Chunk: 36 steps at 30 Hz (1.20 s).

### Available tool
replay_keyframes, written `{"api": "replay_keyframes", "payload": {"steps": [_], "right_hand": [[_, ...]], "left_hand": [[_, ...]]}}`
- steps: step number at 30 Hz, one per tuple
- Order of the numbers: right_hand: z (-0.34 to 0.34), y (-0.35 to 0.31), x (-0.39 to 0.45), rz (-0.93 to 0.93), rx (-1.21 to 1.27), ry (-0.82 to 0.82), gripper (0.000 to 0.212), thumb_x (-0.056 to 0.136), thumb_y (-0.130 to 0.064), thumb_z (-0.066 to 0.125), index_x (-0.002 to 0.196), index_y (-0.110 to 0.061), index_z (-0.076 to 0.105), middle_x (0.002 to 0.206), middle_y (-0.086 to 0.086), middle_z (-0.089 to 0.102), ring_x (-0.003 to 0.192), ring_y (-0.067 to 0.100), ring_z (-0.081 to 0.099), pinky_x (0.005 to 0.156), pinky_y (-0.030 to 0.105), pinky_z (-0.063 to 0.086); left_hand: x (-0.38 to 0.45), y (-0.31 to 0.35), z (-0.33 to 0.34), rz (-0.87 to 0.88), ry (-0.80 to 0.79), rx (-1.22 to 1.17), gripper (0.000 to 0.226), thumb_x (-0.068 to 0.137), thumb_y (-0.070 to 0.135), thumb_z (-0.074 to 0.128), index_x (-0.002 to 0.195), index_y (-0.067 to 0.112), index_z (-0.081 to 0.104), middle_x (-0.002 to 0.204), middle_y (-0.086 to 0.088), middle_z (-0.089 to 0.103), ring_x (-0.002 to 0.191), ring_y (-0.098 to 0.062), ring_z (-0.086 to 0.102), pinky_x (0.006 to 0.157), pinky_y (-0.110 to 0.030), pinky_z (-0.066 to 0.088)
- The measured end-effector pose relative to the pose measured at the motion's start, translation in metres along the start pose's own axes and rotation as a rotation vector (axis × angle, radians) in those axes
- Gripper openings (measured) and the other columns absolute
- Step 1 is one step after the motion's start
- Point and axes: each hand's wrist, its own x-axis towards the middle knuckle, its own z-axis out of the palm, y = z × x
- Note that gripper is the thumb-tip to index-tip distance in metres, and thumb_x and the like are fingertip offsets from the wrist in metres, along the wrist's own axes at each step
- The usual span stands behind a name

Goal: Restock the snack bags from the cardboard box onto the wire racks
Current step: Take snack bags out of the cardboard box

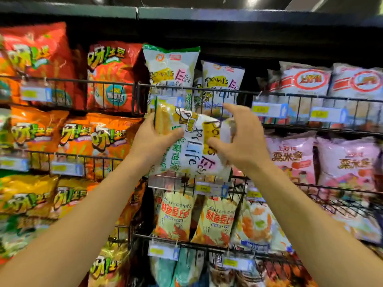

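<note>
A white and yellow snack bag (187,139) with handwritten-style lettering is held sideways in front of the middle wire rack (207,91). My left hand (154,139) grips its left end, thumb across the front. My right hand (241,139) holds its right side, thumb pressing the front and fingers curved over the top edge. Two matching bags (172,67) stand upright in the rack just above. The cardboard box is out of view.
Red and orange chip bags (112,75) fill the racks on the left. White bags with red ovals (304,79) and pink bags (290,158) fill those on the right. Cream squid-print bags (176,216) hang below. Price tags clip to each rack's front wire.
</note>
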Motion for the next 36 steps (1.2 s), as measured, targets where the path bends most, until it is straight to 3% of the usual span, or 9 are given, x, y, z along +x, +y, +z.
{"api": "replay_keyframes", "payload": {"steps": [4, 10, 13, 15, 17, 20, 22, 27, 36], "right_hand": [[-0.001, 0.001, -0.016, 0.089, 0.189, 0.377, 0.068, 0.081, -0.042, 0.074, 0.135, -0.010, 0.046, 0.123, -0.005, 0.039, 0.117, 0.018, 0.042, 0.101, 0.040, 0.040], [0.014, -0.010, -0.008, 0.815, 1.039, 0.169, 0.097, 0.071, -0.054, 0.083, 0.145, -0.020, 0.029, 0.142, 0.005, 0.051, 0.123, 0.024, 0.057, 0.110, 0.051, 0.043], [0.020, -0.020, 0.002, 0.822, 1.271, 0.081, 0.062, 0.087, -0.035, 0.076, 0.139, -0.021, 0.043, 0.118, 0.000, 0.072, 0.096, 0.019, 0.074, 0.092, 0.048, 0.057], [0.019, -0.020, 0.013, 0.783, 1.231, 0.181, 0.054, 0.089, -0.027, 0.076, 0.134, -0.020, 0.048, 0.109, 0.000, 0.075, 0.087, 0.016, 0.076, 0.072, 0.040, 0.061], [0.012, -0.016, 0.029, 0.723, 1.213, 0.283, 0.051, 0.085, -0.022, 0.080, 0.129, -0.018, 0.053, 0.111, 0.003, 0.075, 0.091, 0.020, 0.075, 0.070, 0.044, 0.062], [-0.007, -0.006, 0.057, 0.646, 1.133, 0.375, 0.052, 0.080, -0.018, 0.084, 0.123, -0.021, 0.055, 0.114, 0.001, 0.073, 0.101, 0.020, 0.073, 0.086, 0.051, 0.060], [-0.022, -0.002, 0.079, 0.576, 1.059, 0.382, 0.067, 0.070, -0.028, 0.088, 0.127, -0.023, 0.053, 0.117, -0.002, 0.072, 0.103, 0.018, 0.072, 0.084, 0.049, 0.061], [-0.048, 0.002, 0.125, 0.321, 0.810, 0.468, 0.060, 0.080, -0.016, 0.084, 0.126, -0.018, 0.044, 0.111, -0.010, 0.066, 0.091, -0.009, 0.067, 0.087, 0.025, 0.058], [-0.034, 0.032, 0.172, 0.215, 0.358, 0.390, 0.060, 0.074, -0.031, 0.085, 0.115, -0.027, 0.041, 0.115, -0.003, 0.064, 0.104, 0.015, 0.063, 0.090, 0.031, 0.052]], "left_hand": [[-0.003, -0.002, 0.006, -0.119, 0.217, -0.427, 0.032, 0.082, 0.035, 0.077, 0.105, 0.030, 0.056, 0.100, 0.006, 0.069, 0.090, -0.011, 0.071, 0.070, -0.027, 0.057], [0.002, 0.004, 0.034, -0.219, 0.350, -0.691, 0.048, 0.086, 0.031, 0.078, 0.126, 0.017, 0.055, 0.115, -0.004, 0.071, 0.100, -0.022, 0.072, 0.088, -0.050, 0.059], [0.004, 0.006, 0.052, -0.189, 0.300, -0.711, 0.063, 0.085, 0.033, 0.079, 0.138, 0.019, 0.050, 0.122, -0.002, 0.069, 0.108, -0.021, 0.070, 0.091, -0.048, 0.058], [0.008, 0.007, 0.056, -0.157, 0.226, -0.678, 0.063, 0.083, 0.037, 0.079, 0.137, 0.022, 0.049, 0.125, 0.000, 0.068, 0.112, -0.019, 0.068, 0.093, -0.044, 0.058], [0.017, 0.008, 0.050, -0.129, 0.130, -0.636, 0.071, 0.071, 0.048, 0.082, 0.130, 0.021, 0.054, 0.124, 0.000, 0.068, 0.112, -0.019, 0.067, 0.097, -0.048, 0.055], [0.037, 0.011, 0.031, -0.043, 0.082, -0.459, 0.089, 0.074, 0.055, 0.077, 0.146, 0.016, 0.042, 0.134, 0.003, 0.055, 0.117, -0.006, 0.059, 0.103, -0.037, 0.048], [0.054, 0.016, 0.019, 0.090, 0.112, -0.254, 0.075, 0.085, 0.051, 0.069, 0.148, 0.022, 0.040, 0.135, 0.005, 0.053, 0.117, 0.002, 0.054, 0.101, -0.030, 0.045], [0.107, 0.030, 0.006, 0.398, 0.104, 0.323, 0.074, 0.089, 0.040, 0.073, 0.151, 0.013, 0.042, 0.151, -0.005, 0.047, 0.140, -0.020, 0.041, 0.114, -0.034, 0.032], [0.169, 0.014, 0.004, 0.423, -0.001, 1.084, 0.086, 0.087, 0.076, 0.045, 0.157, 0.032, 0.023, 0.167, -0.005, 0.012, 0.154, -0.033, 0.005, 0.121, -0.052, 0.017]]}}
